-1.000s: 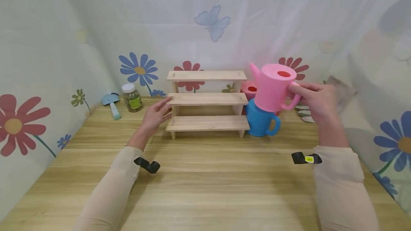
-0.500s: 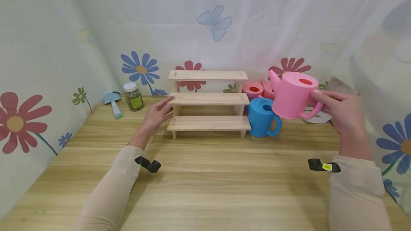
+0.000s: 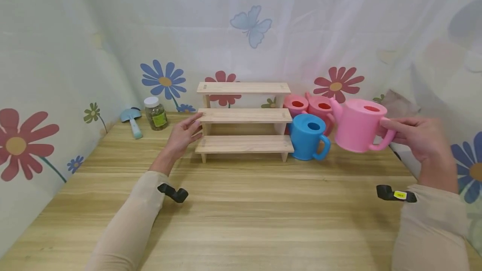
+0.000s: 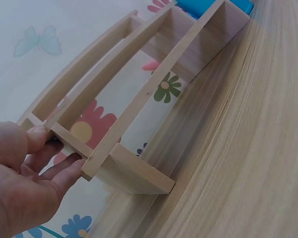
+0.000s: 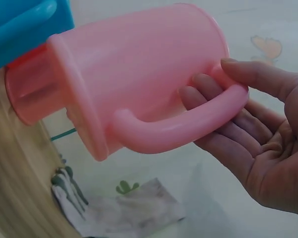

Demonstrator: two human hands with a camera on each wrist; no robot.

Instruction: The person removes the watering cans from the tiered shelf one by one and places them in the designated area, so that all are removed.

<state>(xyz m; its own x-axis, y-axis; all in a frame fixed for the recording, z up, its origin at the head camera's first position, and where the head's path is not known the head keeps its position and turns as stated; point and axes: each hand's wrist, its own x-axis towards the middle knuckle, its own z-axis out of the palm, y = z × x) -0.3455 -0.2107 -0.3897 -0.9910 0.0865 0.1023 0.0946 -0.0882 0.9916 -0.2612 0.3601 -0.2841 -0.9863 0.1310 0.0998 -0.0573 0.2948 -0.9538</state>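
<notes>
A pink plastic watering can [image 3: 357, 125] hangs upright above the worktop, spout pointing left. The three-step wooden rack [image 3: 244, 116] stands upright, its steps bare.

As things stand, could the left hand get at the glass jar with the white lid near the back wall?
Probably yes. The left hand rests with straight fingers on the wooden stepped shelf and holds nothing. The jar stands just to its left on bare table, with only the blue scoop beyond it.
</notes>
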